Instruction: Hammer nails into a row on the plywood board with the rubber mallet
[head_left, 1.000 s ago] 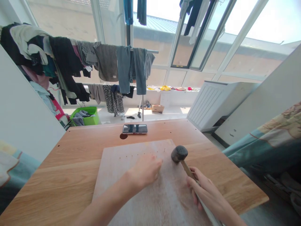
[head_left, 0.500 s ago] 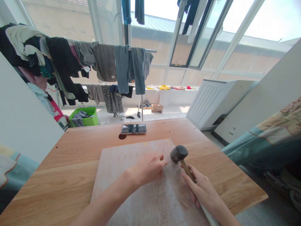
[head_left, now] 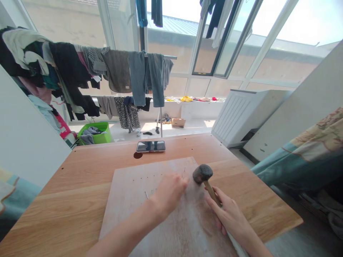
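A pale wooden board (head_left: 128, 200) lies on the wooden table (head_left: 80, 185). My left hand (head_left: 170, 192) rests on the board's middle with fingers curled in a pinch near a thin upright nail (head_left: 184, 170). What the fingers hold is too small to make out. A loose nail (head_left: 146, 195) lies on the board to the left of that hand. My right hand (head_left: 230, 216) grips the wooden handle of a mallet with a dark head (head_left: 203, 173), which sits low over the board just right of the left fingertips.
A phone (head_left: 150, 146) lies flat near the table's far edge, beside a dark round hole (head_left: 137, 155). Beyond stand a clothes rack (head_left: 112, 71) full of garments, a green basket (head_left: 98, 132), windows and white panels (head_left: 238, 114). Patterned fabric (head_left: 308, 157) lies on the right.
My left hand has drawn back a little from the upright nail and a loose nail now shows to its left. The mallet and right hand have barely shifted.
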`<state>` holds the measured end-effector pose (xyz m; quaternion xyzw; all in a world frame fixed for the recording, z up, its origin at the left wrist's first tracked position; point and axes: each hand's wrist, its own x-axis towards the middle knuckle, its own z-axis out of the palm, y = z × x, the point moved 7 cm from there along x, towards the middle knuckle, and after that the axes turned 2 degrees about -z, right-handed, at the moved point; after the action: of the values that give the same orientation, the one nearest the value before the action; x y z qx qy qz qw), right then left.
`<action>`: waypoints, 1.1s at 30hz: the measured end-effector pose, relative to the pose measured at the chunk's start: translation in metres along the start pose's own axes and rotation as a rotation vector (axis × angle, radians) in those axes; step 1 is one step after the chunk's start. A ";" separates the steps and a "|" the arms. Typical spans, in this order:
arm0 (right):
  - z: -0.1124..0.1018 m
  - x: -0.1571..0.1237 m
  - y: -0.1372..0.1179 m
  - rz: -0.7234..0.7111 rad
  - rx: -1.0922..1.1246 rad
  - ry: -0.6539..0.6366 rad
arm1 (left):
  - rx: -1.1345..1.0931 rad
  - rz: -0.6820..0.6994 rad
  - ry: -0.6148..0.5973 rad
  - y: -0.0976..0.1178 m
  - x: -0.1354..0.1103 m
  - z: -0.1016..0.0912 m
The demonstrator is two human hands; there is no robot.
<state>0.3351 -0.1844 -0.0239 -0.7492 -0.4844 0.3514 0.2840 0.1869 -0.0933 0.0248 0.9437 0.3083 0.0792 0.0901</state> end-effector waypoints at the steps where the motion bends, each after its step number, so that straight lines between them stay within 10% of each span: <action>1: 0.000 0.000 0.000 0.006 0.004 0.003 | -0.138 -0.076 0.056 -0.016 0.004 -0.005; 7: 0.000 0.000 0.001 0.005 0.024 0.002 | -0.784 -0.225 0.326 -0.078 0.017 0.001; 33: 0.012 0.001 -0.021 -0.093 0.325 -0.096 | -0.839 -0.192 0.341 -0.083 0.016 0.020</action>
<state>0.3147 -0.1745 -0.0150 -0.6527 -0.4681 0.4469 0.3940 0.1562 -0.0204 -0.0116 0.7662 0.3462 0.3426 0.4191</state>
